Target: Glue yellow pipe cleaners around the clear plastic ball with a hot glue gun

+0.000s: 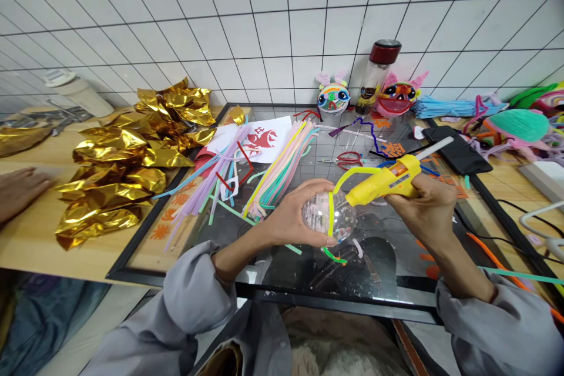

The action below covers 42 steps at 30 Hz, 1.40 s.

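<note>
In the head view, my left hand (299, 214) is wrapped round a clear, rounded plastic piece (345, 220) held above the glass-topped table. A yellow pipe cleaner (331, 217) runs across this piece, and its loose end arches up to the right. My right hand (425, 202) grips a yellow hot glue gun (383, 181) with a pale glue stick (436, 148) poking from its back. The gun's nozzle points left, close to the clear piece; whether it touches I cannot tell. A short green pipe cleaner (333, 256) hangs or lies just below the piece.
Bundles of pastel pipe cleaners (282, 179) lie behind my left hand, with red-handled scissors (349, 160) farther right. Crumpled gold foil (118, 170) covers the left side, near another person's hand (24, 188). A glass bottle (376, 79), decorated faces (333, 97) and a phone (458, 150) stand or lie behind.
</note>
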Tool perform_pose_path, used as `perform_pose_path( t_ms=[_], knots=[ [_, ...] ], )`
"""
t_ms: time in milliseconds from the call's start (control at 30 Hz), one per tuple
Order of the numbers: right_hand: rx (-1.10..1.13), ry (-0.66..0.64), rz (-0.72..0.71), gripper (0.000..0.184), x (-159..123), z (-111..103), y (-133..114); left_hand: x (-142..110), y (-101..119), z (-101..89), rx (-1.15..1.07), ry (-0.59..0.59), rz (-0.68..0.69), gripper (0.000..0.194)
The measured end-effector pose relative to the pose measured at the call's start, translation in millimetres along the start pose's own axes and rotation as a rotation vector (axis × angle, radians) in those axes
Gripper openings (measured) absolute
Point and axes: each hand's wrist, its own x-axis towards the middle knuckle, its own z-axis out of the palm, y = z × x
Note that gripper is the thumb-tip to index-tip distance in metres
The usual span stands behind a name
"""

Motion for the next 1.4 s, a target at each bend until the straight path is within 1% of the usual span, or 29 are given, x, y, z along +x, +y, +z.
perform_pose_path(
  t_ms=[300,500,667,800,900,1133,1400],
  knots=[
    [-0.048,0.056,0.000,0.031,-1.9,3.0,2.2,0.1,-0.2,3.2,-0.010,-0.003,0.030,0.084],
    [-0.057,0.051,0.015,0.027,-1.8,3.6,2.9,0.1,0.4,3.5,0.001,-0.016,0.032,0.085],
    [-0.046,0.061,0.018,0.030,-1.7,4.7,4.2,-0.2,-0.6,3.3,-0.007,-0.012,0.045,0.085],
    [-0.052,0.041,0.039,0.027,-1.2,4.2,3.7,-0.2,-0.2,3.1,-0.012,-0.012,0.036,0.084],
    [-0.059,0.040,0.035,0.028,-1.1,3.7,4.1,-0.4,-0.1,3.3,-0.016,-0.009,0.031,0.084],
    [-0.069,0.061,-0.033,0.032,-1.5,3.3,3.8,-0.9,-1.9,3.3,-0.004,0.015,0.031,0.083],
    [-0.064,0.054,-0.147,0.028,-1.3,0.0,0.3,0.7,-1.6,1.1,0.013,0.016,-0.003,0.084]
  ],
)
